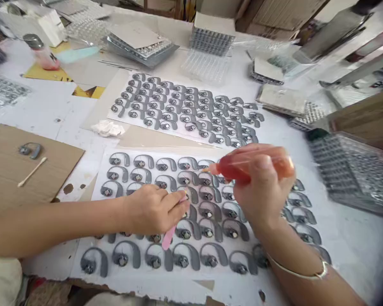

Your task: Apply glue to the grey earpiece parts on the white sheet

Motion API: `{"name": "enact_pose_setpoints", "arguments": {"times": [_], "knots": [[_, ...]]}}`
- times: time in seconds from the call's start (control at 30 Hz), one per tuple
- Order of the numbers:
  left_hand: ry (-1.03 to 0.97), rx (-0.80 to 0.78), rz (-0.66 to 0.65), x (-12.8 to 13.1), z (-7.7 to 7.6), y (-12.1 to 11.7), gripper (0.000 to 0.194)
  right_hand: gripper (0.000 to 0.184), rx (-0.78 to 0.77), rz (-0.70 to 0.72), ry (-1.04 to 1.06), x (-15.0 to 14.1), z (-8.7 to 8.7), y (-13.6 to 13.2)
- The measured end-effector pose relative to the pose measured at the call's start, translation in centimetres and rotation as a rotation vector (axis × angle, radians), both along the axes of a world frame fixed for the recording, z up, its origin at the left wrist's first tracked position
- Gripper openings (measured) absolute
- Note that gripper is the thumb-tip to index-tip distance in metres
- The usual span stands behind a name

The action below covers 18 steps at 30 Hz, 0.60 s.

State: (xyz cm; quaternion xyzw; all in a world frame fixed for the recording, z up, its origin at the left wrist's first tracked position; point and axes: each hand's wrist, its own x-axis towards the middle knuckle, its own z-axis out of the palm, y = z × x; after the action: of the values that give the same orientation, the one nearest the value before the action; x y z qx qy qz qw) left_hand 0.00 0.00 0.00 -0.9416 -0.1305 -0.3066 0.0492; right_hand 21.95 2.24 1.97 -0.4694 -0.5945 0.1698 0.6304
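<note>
My right hand (pixel 261 187) is closed around a small orange-red squeeze bottle (pixel 242 166), its nozzle pointing left over grey ear-hook earpiece shells (pixel 166 182) laid in rows on a white sheet (pixel 95 191). My left hand (pixel 156 210) pinches a thin pink stick (pixel 170 237), with the fingertips resting on the shells in the middle of the near sheet. A bracelet sits on my right wrist.
A second white sheet of grey shells (pixel 191 110) lies further back. Left is a brown cardboard piece (pixel 6 174) with one shell and a cotton swab (pixel 32 172). A crumpled tissue (pixel 107 128), clear plastic trays (pixel 354 170) and boxes crowd the back and right.
</note>
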Motion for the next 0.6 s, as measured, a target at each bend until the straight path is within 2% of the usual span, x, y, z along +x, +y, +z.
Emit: {"name": "enact_pose_setpoints", "arguments": {"times": [0.13,0.3,0.6], "knots": [[0.036,0.04,-0.001,-0.1,0.0,0.1,0.019,0.027,0.013,-0.012,-0.095,-0.2,-0.7,-0.3],[-0.001,0.087,0.028,0.1,-0.5,0.1,0.016,0.026,-0.008,-0.001,-0.19,-0.1,-1.4,-0.6],[0.042,0.084,0.047,0.2,-0.9,0.0,0.019,0.027,-0.01,0.046,-0.286,-0.7,-1.0,-0.6]]}}
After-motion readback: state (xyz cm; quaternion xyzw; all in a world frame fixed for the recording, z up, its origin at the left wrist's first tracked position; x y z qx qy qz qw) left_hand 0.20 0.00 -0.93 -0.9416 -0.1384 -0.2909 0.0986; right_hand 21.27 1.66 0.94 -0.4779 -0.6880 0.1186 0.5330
